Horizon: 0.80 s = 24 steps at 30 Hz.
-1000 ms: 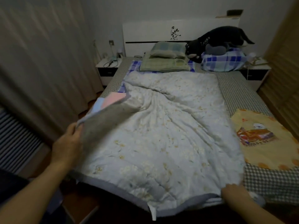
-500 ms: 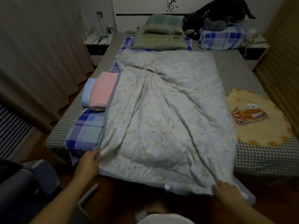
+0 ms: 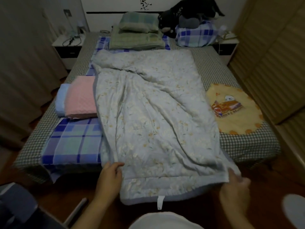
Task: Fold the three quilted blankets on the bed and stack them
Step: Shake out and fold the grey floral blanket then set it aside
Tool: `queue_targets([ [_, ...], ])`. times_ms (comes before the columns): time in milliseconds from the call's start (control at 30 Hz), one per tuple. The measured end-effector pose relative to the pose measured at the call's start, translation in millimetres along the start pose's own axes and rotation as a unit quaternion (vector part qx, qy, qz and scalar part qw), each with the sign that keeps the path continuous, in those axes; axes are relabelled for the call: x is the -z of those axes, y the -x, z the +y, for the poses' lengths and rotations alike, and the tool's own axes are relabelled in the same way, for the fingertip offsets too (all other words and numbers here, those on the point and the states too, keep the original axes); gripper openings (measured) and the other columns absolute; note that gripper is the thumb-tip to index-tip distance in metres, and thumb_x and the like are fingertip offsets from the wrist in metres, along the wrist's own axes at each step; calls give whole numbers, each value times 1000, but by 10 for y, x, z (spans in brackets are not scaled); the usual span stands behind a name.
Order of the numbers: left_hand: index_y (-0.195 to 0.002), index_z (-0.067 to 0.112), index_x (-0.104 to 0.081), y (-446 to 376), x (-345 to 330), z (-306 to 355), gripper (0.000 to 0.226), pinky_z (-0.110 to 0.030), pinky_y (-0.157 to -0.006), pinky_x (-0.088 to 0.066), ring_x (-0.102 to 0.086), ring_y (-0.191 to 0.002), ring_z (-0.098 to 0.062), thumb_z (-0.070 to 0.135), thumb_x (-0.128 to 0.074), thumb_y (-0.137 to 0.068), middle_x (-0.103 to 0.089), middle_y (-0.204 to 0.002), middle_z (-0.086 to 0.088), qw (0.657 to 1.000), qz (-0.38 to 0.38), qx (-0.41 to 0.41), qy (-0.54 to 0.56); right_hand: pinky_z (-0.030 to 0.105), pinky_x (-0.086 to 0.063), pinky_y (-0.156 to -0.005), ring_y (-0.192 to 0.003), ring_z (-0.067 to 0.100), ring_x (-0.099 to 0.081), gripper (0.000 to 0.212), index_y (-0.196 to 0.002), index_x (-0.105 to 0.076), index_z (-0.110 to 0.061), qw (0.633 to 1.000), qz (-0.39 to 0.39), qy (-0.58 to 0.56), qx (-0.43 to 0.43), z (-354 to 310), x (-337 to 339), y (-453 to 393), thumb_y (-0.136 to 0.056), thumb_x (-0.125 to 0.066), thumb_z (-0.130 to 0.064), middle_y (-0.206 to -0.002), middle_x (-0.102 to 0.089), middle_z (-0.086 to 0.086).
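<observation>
A pale blue floral quilted blanket (image 3: pixel 153 116) lies lengthwise down the middle of the bed, wrinkled, its near end hanging over the foot. My left hand (image 3: pixel 110 177) grips its near left edge. My right hand (image 3: pixel 234 189) grips its near right corner. A folded pink blanket (image 3: pixel 80 96) sits on a folded light blue one (image 3: pixel 60 98) at the bed's left side. A yellow cartoon-print blanket (image 3: pixel 231 109) lies flat at the right.
The checkered bed (image 3: pixel 244 146) also carries a blue plaid sheet (image 3: pixel 72 144), green pillows (image 3: pixel 137 32) and a black plush toy (image 3: pixel 186 12) at the headboard. Nightstands (image 3: pixel 67 47) flank it. A curtain hangs at the left, a wooden wardrobe stands at the right.
The blanket's raised left side has been laid down flat. My left hand moved from that side to the near edge. The blanket slid toward me over the foot of the bed.
</observation>
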<state>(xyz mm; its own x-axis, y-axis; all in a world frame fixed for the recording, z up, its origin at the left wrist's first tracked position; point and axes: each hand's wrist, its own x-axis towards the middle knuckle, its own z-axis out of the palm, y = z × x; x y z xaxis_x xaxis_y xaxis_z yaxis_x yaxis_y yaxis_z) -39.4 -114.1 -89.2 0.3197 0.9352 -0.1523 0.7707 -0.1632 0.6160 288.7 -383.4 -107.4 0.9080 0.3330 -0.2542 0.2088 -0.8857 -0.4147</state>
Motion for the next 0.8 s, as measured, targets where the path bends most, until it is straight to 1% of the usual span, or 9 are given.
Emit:
queue_targets([
  [100,-135,30,-55,106,-51,336,47,-33,-99,-46,-52,-121,-22,35,-67,-90,-42,-132,0,993,-91,-51,-50,41,-54,-76,-87,34,-64,72,-153,-30,-38,964,-46,101,242,-976,-250,469,-90,-53,-12,-139,-39,11],
  [200,-151,41,-26,274,-108,630,86,-31,-103,-42,-42,-130,-17,61,-68,-79,-24,-143,7,968,-211,-82,-111,37,-53,-89,-108,31,-60,63,-149,-34,-40,909,-113,76,395,-1682,-321,696,-93,-55,-21,-148,-29,4],
  [333,-149,20,-34,277,-172,725,71,-31,-95,-49,-55,-119,-19,35,-60,-85,-43,-137,-2,991,-117,-60,-30,37,-40,-111,-138,25,-38,55,-143,-46,-38,847,-231,-41,478,-2173,-535,885,-94,-53,-14,-160,-12,-5],
  [400,-138,18,-49,234,-124,722,47,-31,-93,-49,-58,-112,-21,22,-55,-92,-53,-126,-2,996,-54,-70,-9,34,-30,-119,-144,9,-27,58,-139,-48,-47,840,-293,-191,415,-2243,-561,895,-95,-53,-10,-160,-11,-15],
  [467,-125,20,-54,227,-53,716,29,-31,-89,-48,-57,-106,-20,25,-52,-97,-53,-117,0,997,-53,-61,-20,39,-43,-110,-132,7,-45,69,-138,-40,-53,828,-332,-415,179,-2306,-512,862,-92,-58,-5,-148,-34,-12],
  [533,-125,22,-53,244,-30,695,29,-31,-89,-47,-56,-106,-19,33,-48,-99,-48,-120,2,991,-71,-83,-77,44,-55,-92,-112,24,-63,53,-133,-49,-34,704,-378,-589,-123,-2348,-508,739,-89,-64,-9,-122,-61,6],
  [567,-127,23,-53,267,-30,687,32,-31,-89,-47,-56,-106,-19,36,-48,-98,-46,-121,3,986,-81,-98,-106,47,-55,-92,-109,31,-65,44,-131,-57,-19,650,-409,-607,-205,-2348,-513,668,-88,-68,-19,-115,-68,13],
  [700,-134,31,-50,336,45,718,35,-28,-94,-46,-55,-113,-15,35,-46,-100,-43,-128,7,986,-94,-85,-111,52,-48,-102,-113,36,-65,37,-125,-64,-3,640,-501,-541,-216,-2308,-401,587,-93,-66,-22,-117,-70,20],
  [800,-127,34,-54,317,52,693,29,-27,-90,-49,-55,-104,-12,34,-47,-99,-44,-118,11,986,-108,-94,-91,44,-53,-89,-100,30,-71,24,-114,-69,-2,654,-535,-502,-184,-2178,-365,631,-95,-63,-14,-115,-71,17],
])
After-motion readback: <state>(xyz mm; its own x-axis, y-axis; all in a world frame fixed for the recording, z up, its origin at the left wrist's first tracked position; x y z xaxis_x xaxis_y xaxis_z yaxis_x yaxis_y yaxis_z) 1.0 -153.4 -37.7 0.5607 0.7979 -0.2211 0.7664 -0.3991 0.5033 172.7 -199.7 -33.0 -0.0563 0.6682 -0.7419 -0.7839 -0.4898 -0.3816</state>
